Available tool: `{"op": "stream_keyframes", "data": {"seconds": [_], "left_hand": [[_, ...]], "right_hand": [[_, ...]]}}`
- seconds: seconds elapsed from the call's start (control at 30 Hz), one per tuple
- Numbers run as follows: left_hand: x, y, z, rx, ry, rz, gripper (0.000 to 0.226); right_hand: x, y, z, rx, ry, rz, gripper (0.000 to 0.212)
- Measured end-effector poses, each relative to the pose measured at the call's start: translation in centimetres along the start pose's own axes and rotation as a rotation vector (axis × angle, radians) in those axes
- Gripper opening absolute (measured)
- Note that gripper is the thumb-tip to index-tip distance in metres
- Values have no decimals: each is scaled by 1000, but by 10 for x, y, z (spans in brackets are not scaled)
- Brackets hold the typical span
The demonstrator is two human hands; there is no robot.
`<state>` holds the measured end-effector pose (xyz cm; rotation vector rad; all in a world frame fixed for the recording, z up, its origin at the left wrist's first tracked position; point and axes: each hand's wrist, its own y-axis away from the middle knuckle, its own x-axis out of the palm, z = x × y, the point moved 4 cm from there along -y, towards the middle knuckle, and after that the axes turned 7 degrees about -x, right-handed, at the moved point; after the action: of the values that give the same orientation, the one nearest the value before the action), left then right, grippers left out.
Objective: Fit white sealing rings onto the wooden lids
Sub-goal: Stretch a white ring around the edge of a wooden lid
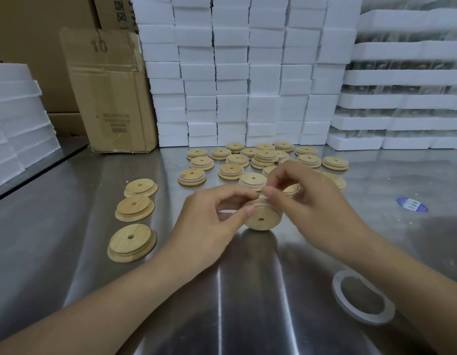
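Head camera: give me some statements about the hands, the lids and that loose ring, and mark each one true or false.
1. The left hand and the right hand both grip one wooden lid. True.
2. Three lids lie in a column to the left of the hands. True.
3. The loose white ring lies beside the left forearm. False: it lies near the right forearm.
4. The cardboard box stands to the right of the foam blocks. False: it stands to their left.
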<state>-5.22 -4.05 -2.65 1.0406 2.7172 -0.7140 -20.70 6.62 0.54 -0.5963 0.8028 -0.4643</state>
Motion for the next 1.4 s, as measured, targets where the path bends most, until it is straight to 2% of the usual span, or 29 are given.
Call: {"op": "stream_keyframes", "data": {"seconds": [0.07,0.1,0.17,0.23,0.33,0.43,0.6,0.8,0.93,1.07,1.27,1.4], "left_hand": [[-1,-2,0,3,17,-33,24],[-2,-3,1,-2,51,-42,24],[-3,-5,3,-12,137,-55,23],[-4,-6,5,-14,198,-55,20],[-4,-6,6,-35,229,-54,21],[-5,-5,5,-31,159,-84,26],[-9,-5,5,-22,118,-153,30],[-12,-5,6,-100,200,-178,25],[-11,-7,10,-230,283,-144,22],[-11,-7,11,-277,302,-172,19],[-15,-5,3,-196,134,-244,15],[-31,-10,-22,-80,22,-276,26]], "right_hand": [[-10,-4,-9,105,-49,-42,5],[-14,-5,-12,151,-63,-17,2],[-14,-3,-14,194,-72,94,13],[-10,-1,-11,138,-20,153,20],[-10,0,-5,3,91,92,22],[-13,-2,3,-103,142,17,25],[-5,2,9,-214,211,6,28],[-3,4,2,-277,308,119,70],[-3,4,-4,-221,398,125,67],[-8,4,-12,-168,457,95,64],[-51,-3,-48,113,488,-228,67],[-50,-3,-66,194,613,-123,61]]}}
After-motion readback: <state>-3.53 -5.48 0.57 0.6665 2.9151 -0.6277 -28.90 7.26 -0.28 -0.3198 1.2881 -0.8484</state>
